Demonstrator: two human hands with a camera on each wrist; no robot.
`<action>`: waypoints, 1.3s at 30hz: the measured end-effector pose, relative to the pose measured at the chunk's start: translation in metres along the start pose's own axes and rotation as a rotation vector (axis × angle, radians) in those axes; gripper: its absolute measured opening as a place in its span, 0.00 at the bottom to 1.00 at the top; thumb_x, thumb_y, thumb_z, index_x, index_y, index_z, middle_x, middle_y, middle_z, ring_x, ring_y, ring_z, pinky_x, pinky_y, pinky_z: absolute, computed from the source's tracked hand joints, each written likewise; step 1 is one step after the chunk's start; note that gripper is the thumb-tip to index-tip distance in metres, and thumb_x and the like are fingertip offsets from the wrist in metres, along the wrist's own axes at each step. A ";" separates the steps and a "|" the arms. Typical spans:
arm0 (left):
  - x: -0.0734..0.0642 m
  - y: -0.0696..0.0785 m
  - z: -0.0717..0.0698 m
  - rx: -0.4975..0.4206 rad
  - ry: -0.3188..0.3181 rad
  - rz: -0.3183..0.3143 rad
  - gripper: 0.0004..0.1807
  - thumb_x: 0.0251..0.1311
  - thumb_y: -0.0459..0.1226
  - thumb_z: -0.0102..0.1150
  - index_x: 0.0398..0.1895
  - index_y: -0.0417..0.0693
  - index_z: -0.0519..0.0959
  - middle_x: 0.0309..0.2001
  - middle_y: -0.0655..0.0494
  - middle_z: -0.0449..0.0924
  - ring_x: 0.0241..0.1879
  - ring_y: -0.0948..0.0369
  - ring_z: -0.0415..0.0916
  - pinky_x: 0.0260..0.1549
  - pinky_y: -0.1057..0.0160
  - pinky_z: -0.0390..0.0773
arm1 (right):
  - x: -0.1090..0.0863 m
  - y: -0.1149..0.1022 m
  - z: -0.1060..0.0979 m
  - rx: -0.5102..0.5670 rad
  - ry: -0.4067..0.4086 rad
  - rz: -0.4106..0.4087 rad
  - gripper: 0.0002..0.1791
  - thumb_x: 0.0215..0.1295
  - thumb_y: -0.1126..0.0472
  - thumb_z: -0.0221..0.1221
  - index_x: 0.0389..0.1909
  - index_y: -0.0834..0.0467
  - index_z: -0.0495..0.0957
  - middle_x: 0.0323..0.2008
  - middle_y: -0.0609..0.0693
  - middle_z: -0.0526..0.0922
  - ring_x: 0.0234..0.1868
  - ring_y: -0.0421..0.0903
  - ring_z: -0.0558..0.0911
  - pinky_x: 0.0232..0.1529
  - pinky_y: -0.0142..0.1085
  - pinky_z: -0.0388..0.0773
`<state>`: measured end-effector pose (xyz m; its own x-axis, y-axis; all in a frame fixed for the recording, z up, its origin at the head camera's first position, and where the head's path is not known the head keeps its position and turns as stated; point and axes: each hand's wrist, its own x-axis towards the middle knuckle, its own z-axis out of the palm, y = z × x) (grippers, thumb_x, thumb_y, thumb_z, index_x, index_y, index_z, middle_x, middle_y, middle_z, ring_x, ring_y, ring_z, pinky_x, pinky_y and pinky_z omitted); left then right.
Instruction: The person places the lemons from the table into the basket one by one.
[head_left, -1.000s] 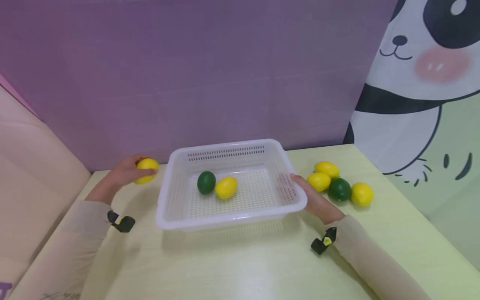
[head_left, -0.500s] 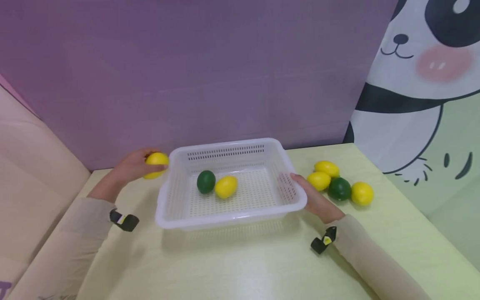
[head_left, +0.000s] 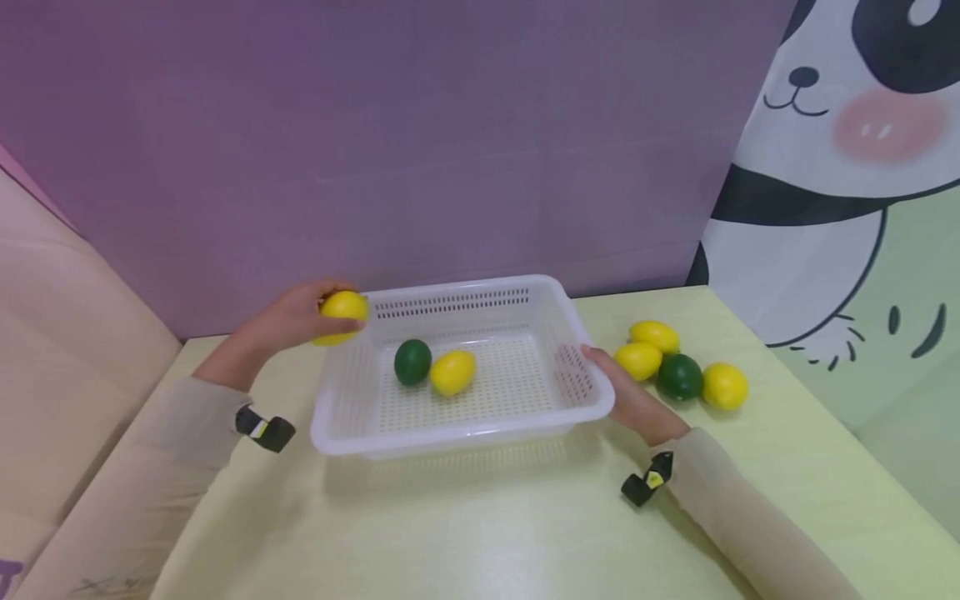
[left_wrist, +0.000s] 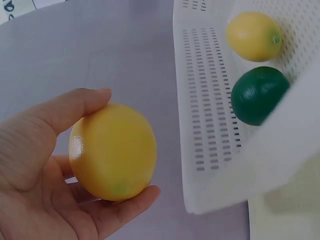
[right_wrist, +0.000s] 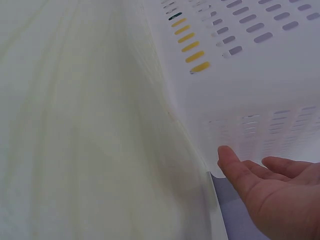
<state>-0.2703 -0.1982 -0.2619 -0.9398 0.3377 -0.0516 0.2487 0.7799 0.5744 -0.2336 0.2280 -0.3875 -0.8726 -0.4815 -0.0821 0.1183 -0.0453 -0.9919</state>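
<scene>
One yellow oval lemon (head_left: 347,307) is clamped in L hand (head_left: 291,321) nr far-L corner of white rectangular plastic basket (head_left: 465,435), R hand (head_left: 636,402) at its R end (can't tell if gripping), w/ dark-green oval fruit (head_left: 412,362) & 2nd yellow lemon (head_left: 453,372) inside.

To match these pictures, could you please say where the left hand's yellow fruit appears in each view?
Head: yellow fruit, left of centre, by the white basket.
Left wrist: left of centre, slightly low, in the left hand.
Right wrist: cannot be made out.
Shared landmark: the basket, in all three.
</scene>
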 end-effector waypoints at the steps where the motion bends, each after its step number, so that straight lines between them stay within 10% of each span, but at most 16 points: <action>1: 0.001 0.003 0.001 0.002 -0.001 0.006 0.31 0.59 0.45 0.61 0.62 0.41 0.66 0.50 0.42 0.73 0.44 0.49 0.69 0.41 0.56 0.72 | 0.000 0.000 0.000 0.001 0.002 0.000 0.36 0.74 0.42 0.29 0.74 0.58 0.37 0.70 0.68 0.48 0.61 0.55 0.64 0.58 0.40 0.66; 39: 0.056 0.056 0.044 0.011 -0.185 0.153 0.33 0.55 0.44 0.65 0.65 0.48 0.67 0.59 0.49 0.70 0.52 0.51 0.67 0.55 0.51 0.69 | 0.001 0.002 0.000 0.023 0.008 -0.012 0.36 0.74 0.42 0.30 0.74 0.59 0.38 0.67 0.66 0.53 0.55 0.48 0.71 0.54 0.37 0.72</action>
<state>-0.2985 -0.1129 -0.2683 -0.8321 0.5427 -0.1140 0.3886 0.7173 0.5784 -0.2347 0.2273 -0.3898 -0.8779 -0.4736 -0.0709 0.1185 -0.0715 -0.9904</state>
